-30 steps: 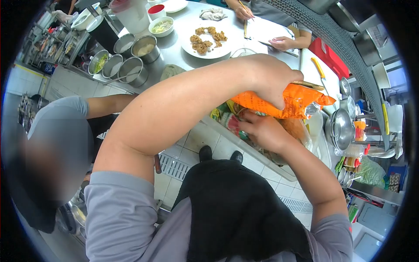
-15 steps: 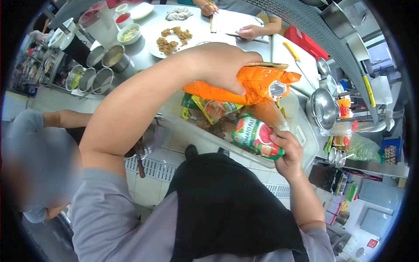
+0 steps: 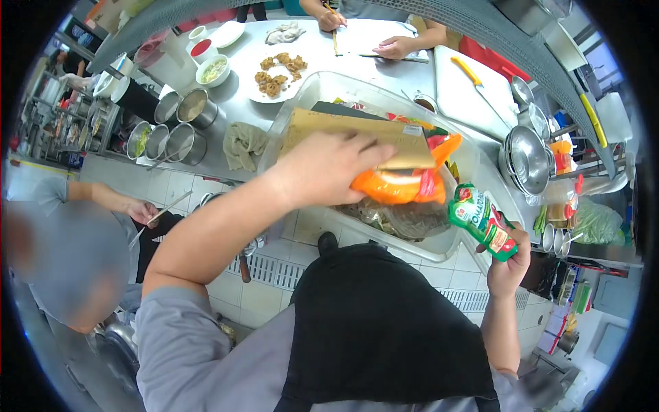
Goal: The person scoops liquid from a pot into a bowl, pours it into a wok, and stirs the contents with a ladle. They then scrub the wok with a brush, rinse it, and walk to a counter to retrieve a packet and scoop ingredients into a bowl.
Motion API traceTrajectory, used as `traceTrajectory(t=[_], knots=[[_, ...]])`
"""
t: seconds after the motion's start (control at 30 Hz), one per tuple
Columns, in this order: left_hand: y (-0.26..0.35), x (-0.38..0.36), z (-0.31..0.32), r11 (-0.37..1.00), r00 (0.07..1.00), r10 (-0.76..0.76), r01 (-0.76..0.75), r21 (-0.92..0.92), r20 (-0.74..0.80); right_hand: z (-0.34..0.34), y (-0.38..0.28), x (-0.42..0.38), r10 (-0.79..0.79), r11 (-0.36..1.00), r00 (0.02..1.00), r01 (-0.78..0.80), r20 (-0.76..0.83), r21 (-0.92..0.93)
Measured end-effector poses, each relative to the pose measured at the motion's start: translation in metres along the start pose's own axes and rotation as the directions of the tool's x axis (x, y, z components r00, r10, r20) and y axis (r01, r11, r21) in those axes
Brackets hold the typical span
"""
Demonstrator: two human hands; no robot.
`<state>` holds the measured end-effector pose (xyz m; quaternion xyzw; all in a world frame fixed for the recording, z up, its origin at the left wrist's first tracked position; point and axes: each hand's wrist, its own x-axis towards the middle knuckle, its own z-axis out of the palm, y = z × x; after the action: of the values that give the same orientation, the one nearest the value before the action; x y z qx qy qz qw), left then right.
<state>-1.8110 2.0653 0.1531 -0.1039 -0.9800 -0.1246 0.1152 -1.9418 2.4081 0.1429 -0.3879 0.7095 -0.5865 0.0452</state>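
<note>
My left hand [image 3: 336, 165] lies over a brown cardboard piece [image 3: 309, 130] and an orange packet [image 3: 398, 187], above a clear plastic tub [image 3: 322, 81]. Its fingers are bent and slightly blurred by motion; the thumb side is at the orange packet. In my right hand [image 3: 509, 264] is a green and red tomato paste pouch [image 3: 484, 220], gripped at its lower end, at the tub's right side. Other colourful packets and a clear bag with brownish contents [image 3: 405, 220] are in the tub.
A plate of fried pieces [image 3: 274, 79], metal pots [image 3: 195, 108] and a cloth [image 3: 244, 144] are at the left. A white board with a yellow-handled knife [image 3: 467, 71] and metal bowls [image 3: 525, 161] stand right. Two people are nearby, one writing, one holding chopsticks.
The orange packet has dropped lower and the cardboard now shows broadly. My right hand has carried the pouch to the right, away from the tub's middle. The camera view has shifted.
</note>
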Motion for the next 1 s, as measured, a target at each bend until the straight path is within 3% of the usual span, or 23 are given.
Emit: traceTrajectory(t=[0.13,0.17,0.3,0.37,0.63,0.73,0.8,0.87,1.0], knots=[[0.011,-0.009,-0.001,0.998,0.993,0.069,-0.070,0.005,0.098,-0.005,0.007,0.003,0.053,0.997,0.999,-0.053,-0.010,0.056],[0.014,-0.007,-0.009,0.991,0.971,-0.004,0.036,-0.130,0.239,-0.004,0.008,0.004,0.048,0.997,0.999,-0.048,-0.008,0.067],[0.006,-0.004,0.004,0.996,0.994,-0.056,0.061,-0.058,0.095,0.002,0.013,0.005,0.047,0.994,0.999,-0.046,-0.009,0.095],[0.001,-0.005,0.021,0.995,0.977,-0.092,0.097,-0.015,0.195,0.002,0.018,0.005,0.042,0.994,0.999,-0.043,0.008,0.102],[-0.007,0.000,0.034,0.996,0.960,-0.086,0.086,0.012,0.265,0.013,0.027,0.004,0.128,0.965,0.992,-0.124,-0.004,0.233],[-0.011,0.004,0.032,0.998,0.968,-0.044,0.032,0.050,0.248,0.016,0.019,0.020,0.070,0.972,0.996,-0.056,-0.053,0.230],[-0.008,0.002,0.029,0.998,0.953,-0.043,0.031,0.045,0.299,0.002,0.007,0.051,-0.055,0.990,0.994,0.066,-0.089,0.126],[-0.002,0.005,0.020,0.999,0.953,-0.037,0.025,0.044,0.301,-0.018,-0.013,0.096,-0.395,0.869,0.917,0.355,-0.051,-0.345],[0.005,0.009,0.008,0.999,0.963,0.008,-0.016,0.029,0.268,-0.038,-0.059,0.193,-0.250,0.968,0.954,0.240,-0.164,-0.076]])
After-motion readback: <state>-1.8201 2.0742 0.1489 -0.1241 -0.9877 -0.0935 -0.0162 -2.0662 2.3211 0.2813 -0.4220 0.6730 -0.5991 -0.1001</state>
